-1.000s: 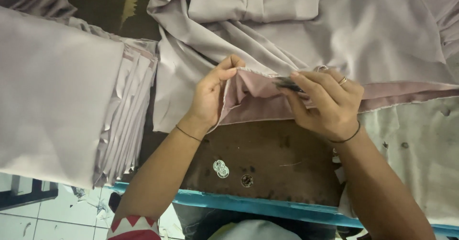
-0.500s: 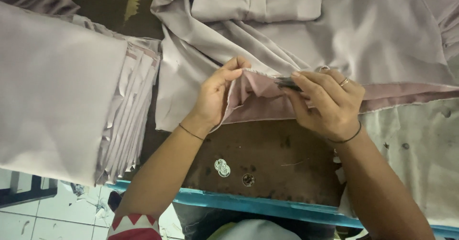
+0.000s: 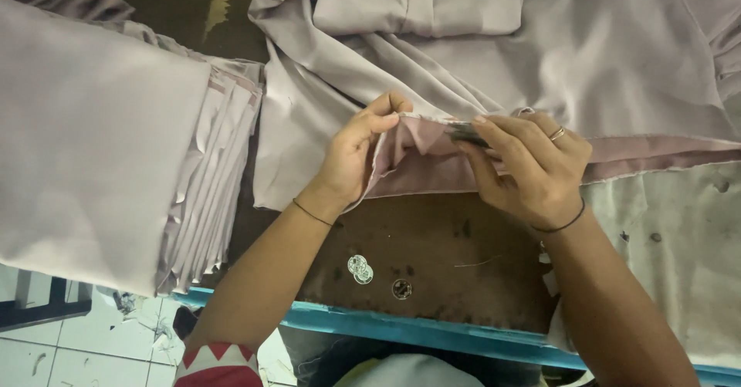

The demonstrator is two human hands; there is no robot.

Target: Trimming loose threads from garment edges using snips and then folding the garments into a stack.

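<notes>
A pale lilac garment point(image 3: 494, 55) lies spread over the brown table point(image 3: 440, 256). My left hand point(image 3: 355, 152) pinches its raw, folded-up hem edge between thumb and fingers. My right hand point(image 3: 532, 167), with a ring and a thin wrist band, holds the same edge a little further right and presses a small dark tool point(image 3: 467, 132) against the cloth. What kind of tool it is cannot be told. The hem's pinker underside point(image 3: 432, 175) shows between the two hands.
A thick stack of folded lilac fabric pieces point(image 3: 108, 140) lies at the left, overhanging the table. Small round metal pieces point(image 3: 360, 268) rest on the brown tabletop near its blue front edge point(image 3: 432, 333). A stained white cloth point(image 3: 679, 248) covers the right side.
Both hands keep their hold on the hem. My left thumb has shifted slightly along the edge; the cloth and the tool stay in about the same place.
</notes>
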